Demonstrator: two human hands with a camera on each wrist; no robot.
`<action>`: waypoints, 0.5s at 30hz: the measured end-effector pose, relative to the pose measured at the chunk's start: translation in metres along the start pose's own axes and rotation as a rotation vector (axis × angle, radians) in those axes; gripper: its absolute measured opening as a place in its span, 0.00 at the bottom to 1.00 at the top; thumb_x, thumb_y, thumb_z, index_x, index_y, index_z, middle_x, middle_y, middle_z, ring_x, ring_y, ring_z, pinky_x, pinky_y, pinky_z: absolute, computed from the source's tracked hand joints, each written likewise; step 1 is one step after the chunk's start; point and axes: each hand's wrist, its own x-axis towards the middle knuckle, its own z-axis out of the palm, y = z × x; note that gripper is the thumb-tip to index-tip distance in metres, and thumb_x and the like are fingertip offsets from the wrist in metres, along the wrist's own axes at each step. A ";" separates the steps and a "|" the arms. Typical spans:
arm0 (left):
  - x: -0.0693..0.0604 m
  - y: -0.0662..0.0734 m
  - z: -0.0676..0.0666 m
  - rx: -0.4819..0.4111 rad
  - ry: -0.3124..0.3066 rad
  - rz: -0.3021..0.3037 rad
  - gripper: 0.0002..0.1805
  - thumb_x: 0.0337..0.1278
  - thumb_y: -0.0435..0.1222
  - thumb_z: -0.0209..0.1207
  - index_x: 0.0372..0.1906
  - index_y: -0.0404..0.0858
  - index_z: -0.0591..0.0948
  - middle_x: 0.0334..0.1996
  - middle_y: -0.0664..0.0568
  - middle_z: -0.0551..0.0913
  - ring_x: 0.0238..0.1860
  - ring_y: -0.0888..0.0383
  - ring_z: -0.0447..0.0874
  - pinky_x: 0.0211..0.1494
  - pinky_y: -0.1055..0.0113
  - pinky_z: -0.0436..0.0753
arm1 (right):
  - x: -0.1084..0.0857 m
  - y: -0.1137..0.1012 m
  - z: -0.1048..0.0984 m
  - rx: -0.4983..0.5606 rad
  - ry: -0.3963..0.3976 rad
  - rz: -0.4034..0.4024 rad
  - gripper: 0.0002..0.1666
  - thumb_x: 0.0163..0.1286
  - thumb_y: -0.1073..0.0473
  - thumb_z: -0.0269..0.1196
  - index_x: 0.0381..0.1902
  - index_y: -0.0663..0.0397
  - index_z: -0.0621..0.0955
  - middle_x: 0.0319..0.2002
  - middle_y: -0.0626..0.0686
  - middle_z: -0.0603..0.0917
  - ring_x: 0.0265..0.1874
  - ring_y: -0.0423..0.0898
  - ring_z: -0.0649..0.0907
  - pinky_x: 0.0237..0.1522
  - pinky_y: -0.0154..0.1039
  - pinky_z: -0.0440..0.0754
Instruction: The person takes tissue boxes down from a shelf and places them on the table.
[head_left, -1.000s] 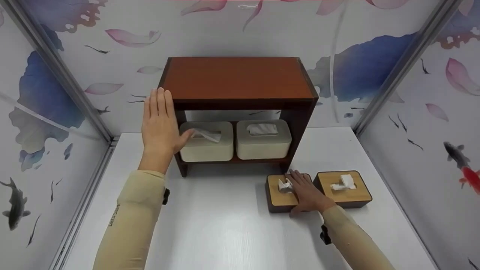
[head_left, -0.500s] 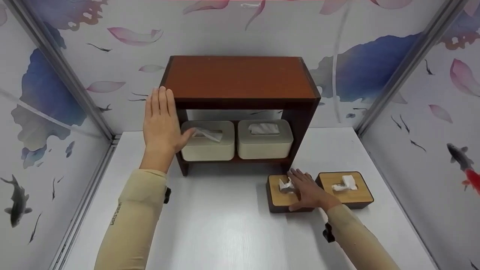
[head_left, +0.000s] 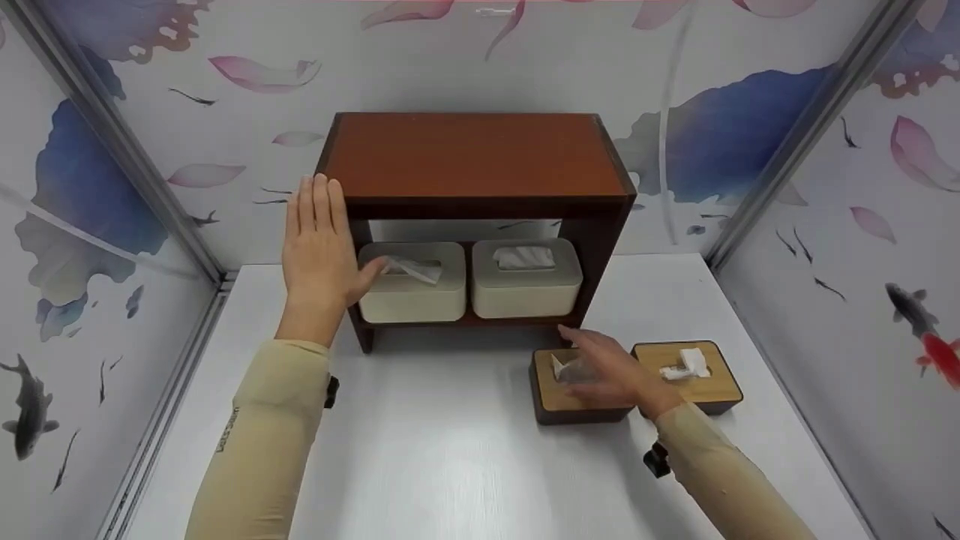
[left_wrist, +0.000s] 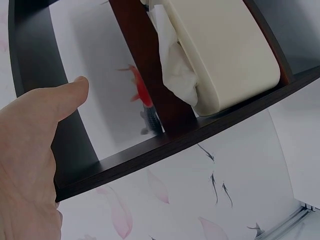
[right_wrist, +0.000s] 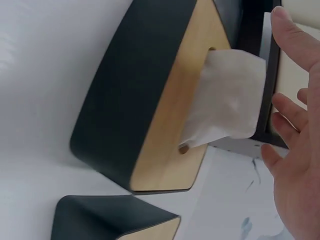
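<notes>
My left hand (head_left: 319,255) lies flat at the left front edge of a red-brown wooden shelf unit (head_left: 480,154), fingers straight and thumb spread. In the left wrist view its thumb stands out in front of the shelf opening. Two cream tissue boxes (head_left: 412,304) sit side by side on the lower shelf, tissues poking from their slots. My right hand (head_left: 615,371) hovers over a dark tissue box with a wooden lid (head_left: 550,394), partly hiding its tissue (right_wrist: 227,95). The right wrist view shows its fingers loosely bent and apart from that box.
A second wooden-lidded tissue box (head_left: 720,379) stands close to the right of the first on the white table (head_left: 450,465). Printed wall panels (head_left: 840,217) with metal corner posts (head_left: 112,142) enclose the table at the back and both sides.
My right hand has come off the dark tissue box, lifting above its lid with the fingers turning. My left hand stays against the shelf unit, and the boxes have kept their places.
</notes>
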 end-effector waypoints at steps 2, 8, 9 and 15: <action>0.000 0.000 0.000 -0.008 0.001 0.001 0.66 0.56 0.69 0.50 0.75 0.30 0.27 0.77 0.35 0.29 0.79 0.41 0.25 0.81 0.50 0.33 | 0.003 -0.006 -0.003 -0.006 0.006 -0.017 0.55 0.56 0.45 0.73 0.76 0.53 0.59 0.71 0.59 0.67 0.71 0.60 0.66 0.71 0.61 0.62; 0.000 0.000 0.001 -0.014 0.013 -0.002 0.66 0.56 0.69 0.51 0.75 0.30 0.28 0.78 0.35 0.30 0.79 0.41 0.26 0.81 0.50 0.34 | 0.017 -0.024 -0.013 -0.048 0.049 -0.080 0.54 0.55 0.44 0.73 0.75 0.50 0.62 0.70 0.57 0.68 0.70 0.58 0.67 0.70 0.59 0.65; 0.000 0.000 0.001 -0.014 0.017 -0.002 0.66 0.56 0.69 0.51 0.75 0.30 0.28 0.78 0.35 0.31 0.79 0.42 0.26 0.81 0.50 0.34 | 0.019 -0.027 -0.015 -0.060 0.055 -0.089 0.54 0.55 0.44 0.73 0.75 0.50 0.62 0.70 0.56 0.68 0.70 0.57 0.68 0.70 0.59 0.65; 0.000 0.000 0.000 -0.007 0.014 -0.002 0.66 0.56 0.69 0.50 0.75 0.30 0.28 0.78 0.36 0.30 0.79 0.42 0.26 0.81 0.50 0.33 | 0.039 -0.044 -0.026 -0.119 0.052 -0.115 0.55 0.56 0.36 0.70 0.76 0.44 0.59 0.73 0.52 0.66 0.71 0.53 0.67 0.71 0.57 0.64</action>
